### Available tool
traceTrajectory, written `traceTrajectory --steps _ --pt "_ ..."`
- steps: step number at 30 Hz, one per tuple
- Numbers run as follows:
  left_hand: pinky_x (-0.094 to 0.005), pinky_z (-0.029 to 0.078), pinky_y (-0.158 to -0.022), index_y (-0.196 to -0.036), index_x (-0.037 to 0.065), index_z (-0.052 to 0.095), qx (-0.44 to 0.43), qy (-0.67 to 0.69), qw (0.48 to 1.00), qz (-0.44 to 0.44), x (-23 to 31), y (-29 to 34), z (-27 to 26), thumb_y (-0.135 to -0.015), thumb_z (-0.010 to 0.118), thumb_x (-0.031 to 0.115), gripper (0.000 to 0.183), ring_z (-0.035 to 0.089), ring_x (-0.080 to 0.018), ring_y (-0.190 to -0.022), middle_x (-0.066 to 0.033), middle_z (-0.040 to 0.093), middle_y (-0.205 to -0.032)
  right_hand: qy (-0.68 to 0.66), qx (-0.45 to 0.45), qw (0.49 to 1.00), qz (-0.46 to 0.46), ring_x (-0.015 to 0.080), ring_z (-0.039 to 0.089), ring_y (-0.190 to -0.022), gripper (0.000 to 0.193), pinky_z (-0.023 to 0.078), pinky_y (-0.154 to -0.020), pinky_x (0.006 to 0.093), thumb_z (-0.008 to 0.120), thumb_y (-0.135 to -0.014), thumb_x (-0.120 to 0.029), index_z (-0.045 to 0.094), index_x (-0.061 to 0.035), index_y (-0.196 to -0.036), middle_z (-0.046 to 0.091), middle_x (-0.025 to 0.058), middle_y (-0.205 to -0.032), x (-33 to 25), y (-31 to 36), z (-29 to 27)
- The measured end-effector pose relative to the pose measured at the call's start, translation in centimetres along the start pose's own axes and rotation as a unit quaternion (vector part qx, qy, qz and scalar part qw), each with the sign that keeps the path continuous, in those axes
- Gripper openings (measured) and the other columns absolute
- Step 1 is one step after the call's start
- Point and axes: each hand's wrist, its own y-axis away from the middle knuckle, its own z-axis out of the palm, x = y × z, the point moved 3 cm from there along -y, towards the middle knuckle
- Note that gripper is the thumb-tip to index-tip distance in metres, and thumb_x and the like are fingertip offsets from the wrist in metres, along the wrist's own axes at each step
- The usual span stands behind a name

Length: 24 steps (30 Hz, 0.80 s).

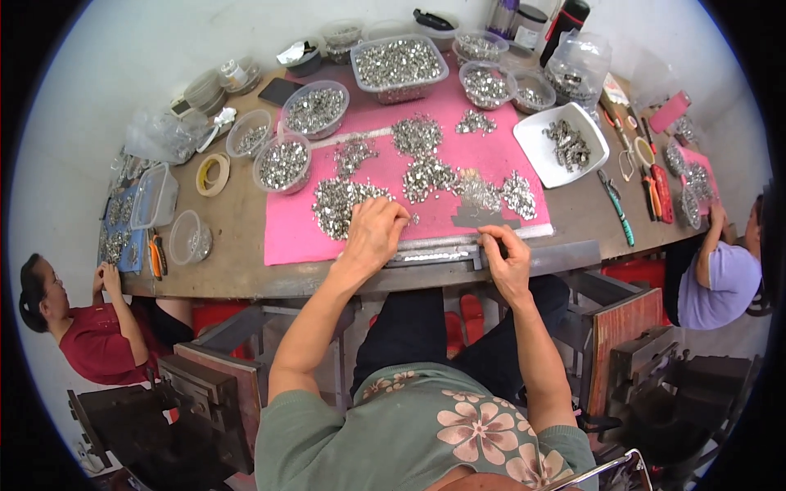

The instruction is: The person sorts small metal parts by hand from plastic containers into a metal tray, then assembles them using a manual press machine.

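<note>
A long metal strip (pixel 438 255) lies along the near edge of the pink mat (pixel 286 233), at the front of the wooden table (pixel 237 270). The right hand (pixel 506 260) pinches its right end between fingertips, while the left hand (pixel 374 236) rests curled on a heap of small silver parts (pixel 344 203); whether it holds any cannot be told. Further heaps, clear plastic bowls (pixel 315 109) and a white tray (pixel 561 143) lie beyond

Both hands (pixel 375 235) (pixel 505 262) over metal strip (pixel 434 255)
</note>
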Motion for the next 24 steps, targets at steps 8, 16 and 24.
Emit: traceTrajectory --steps 8,16,24 --pt "-0.0418 0.051 -0.090 -0.093 -0.001 0.072 -0.011 0.076 0.982 0.173 1.2 -1.2 1.8 -0.081 0.074 0.003 0.013 0.064 -0.0300 -0.096 -0.0129 0.067 -0.098 0.100 -0.036 0.984 -0.145 0.0282 0.067 -0.080 0.011 0.052 -0.070 0.0360 0.066 -0.090 0.002 0.070 0.0005 -0.101 0.067 0.0136 -0.090 -1.2 -7.6 2.0" --pt "-0.0404 0.054 -0.093 -0.095 -0.001 0.074 -0.062 0.039 0.991 0.108 0.1 0.4 -0.2 -0.082 0.074 0.003 0.014 0.067 -0.0285 -0.099 -0.0113 0.070 -0.102 0.181 -0.090 0.972 -0.121 0.0375 0.063 -0.088 0.015 0.051 -0.082 0.0469 0.069 -0.088 -0.007 0.069 0.0001 -0.101 0.063 0.0169 -0.090 2.4 -15.8 7.1" --pt "-0.0410 0.051 -0.085 -0.092 0.002 0.073 -0.023 0.042 0.992 0.117 0.1 -0.6 -0.4 -0.085 0.074 0.007 0.009 0.063 -0.0290 -0.090 -0.0104 0.067 -0.090 0.218 -0.069 0.963 -0.140 0.0375 0.064 -0.091 0.013 0.051 -0.084 0.0469 0.072 -0.084 -0.008 0.068 0.0006 -0.094 0.064 0.0177 -0.091 4.6 -18.6 9.1"
